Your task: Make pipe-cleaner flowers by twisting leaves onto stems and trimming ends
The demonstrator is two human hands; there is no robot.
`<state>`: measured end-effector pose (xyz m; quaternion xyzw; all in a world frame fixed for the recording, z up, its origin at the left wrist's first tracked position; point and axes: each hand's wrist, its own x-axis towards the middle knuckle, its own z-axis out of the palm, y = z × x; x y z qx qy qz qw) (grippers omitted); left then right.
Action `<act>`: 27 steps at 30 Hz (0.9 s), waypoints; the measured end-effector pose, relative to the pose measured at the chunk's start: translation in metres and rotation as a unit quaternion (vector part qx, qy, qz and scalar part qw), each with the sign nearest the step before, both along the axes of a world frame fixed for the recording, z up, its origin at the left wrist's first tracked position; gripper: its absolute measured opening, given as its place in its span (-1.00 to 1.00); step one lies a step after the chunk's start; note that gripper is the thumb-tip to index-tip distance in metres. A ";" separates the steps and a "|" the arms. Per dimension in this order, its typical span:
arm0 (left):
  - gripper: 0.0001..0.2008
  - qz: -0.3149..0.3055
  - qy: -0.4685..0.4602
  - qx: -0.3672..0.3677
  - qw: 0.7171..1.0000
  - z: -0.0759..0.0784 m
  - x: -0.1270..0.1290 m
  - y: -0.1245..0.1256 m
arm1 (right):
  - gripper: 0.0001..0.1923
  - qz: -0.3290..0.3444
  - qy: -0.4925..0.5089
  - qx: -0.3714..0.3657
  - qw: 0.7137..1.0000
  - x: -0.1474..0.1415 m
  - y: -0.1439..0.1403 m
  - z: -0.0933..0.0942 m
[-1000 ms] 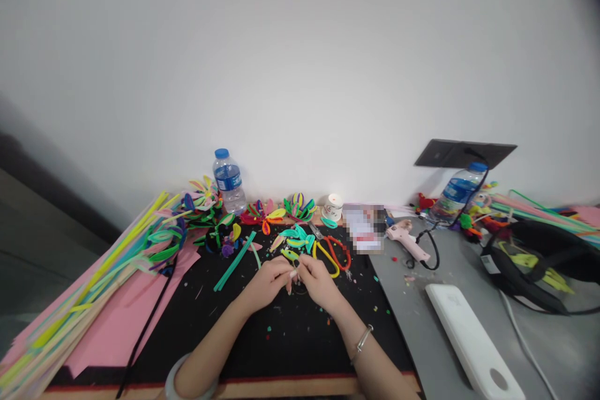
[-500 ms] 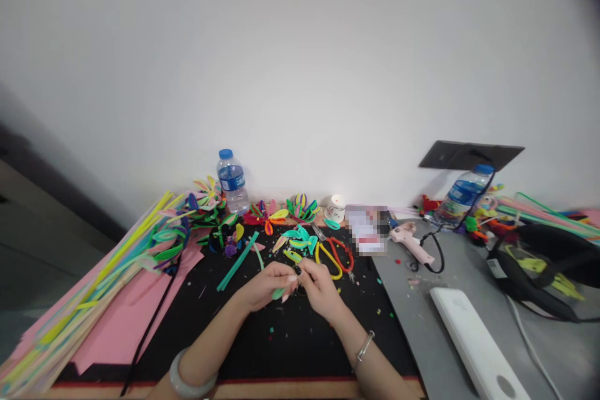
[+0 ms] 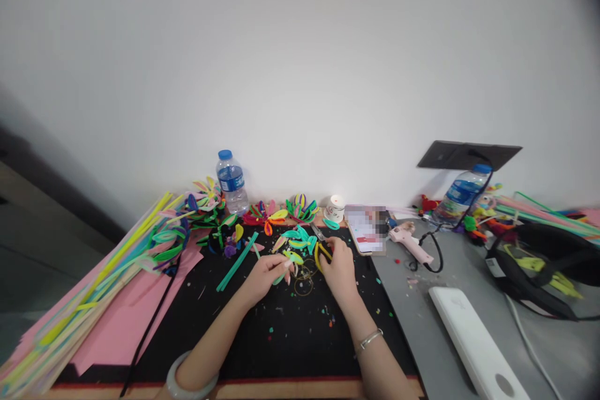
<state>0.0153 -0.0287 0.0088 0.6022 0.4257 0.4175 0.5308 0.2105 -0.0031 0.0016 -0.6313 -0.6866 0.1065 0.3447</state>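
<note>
Petal work mid-way: one green piece in hand, finished flowers at the back.
Left hand (image 3: 265, 275) grip pinched shut on green petal piece (image 3: 280, 277); right hand (image 3: 340, 265), fingers curled, touches yellow-handled scissors (image 3: 322, 251), hold unclear; wire loop (image 3: 304, 286) between hands on tabletop (image 3: 290, 344); done flowers (image 3: 269, 212) well beyond.

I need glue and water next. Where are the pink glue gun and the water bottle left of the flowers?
pink glue gun (image 3: 409, 242), head view, on its body.
water bottle (image 3: 231, 182), head view, on its blue label.
</note>
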 end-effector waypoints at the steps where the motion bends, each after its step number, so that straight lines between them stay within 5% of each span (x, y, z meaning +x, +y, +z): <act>1: -0.67 0.011 0.010 0.016 1.000 0.000 0.000 0.000 | -0.67 -0.017 -0.031 -0.007 0.999 0.002 0.001 -0.002; 11: -0.70 0.121 0.085 0.099 0.984 -0.003 -0.006 0.004 | -0.50 -0.077 -0.111 -0.115 0.984 0.005 0.002 0.008; 23: -0.71 0.156 0.086 0.097 0.979 -0.003 -0.010 0.005 | -0.75 -0.064 -0.095 -0.251 0.961 0.033 0.006 0.017; 27: -0.70 0.162 0.092 0.089 0.978 -0.001 -0.009 0.006 | -0.78 -0.104 -0.054 -0.225 0.967 0.043 0.005 0.021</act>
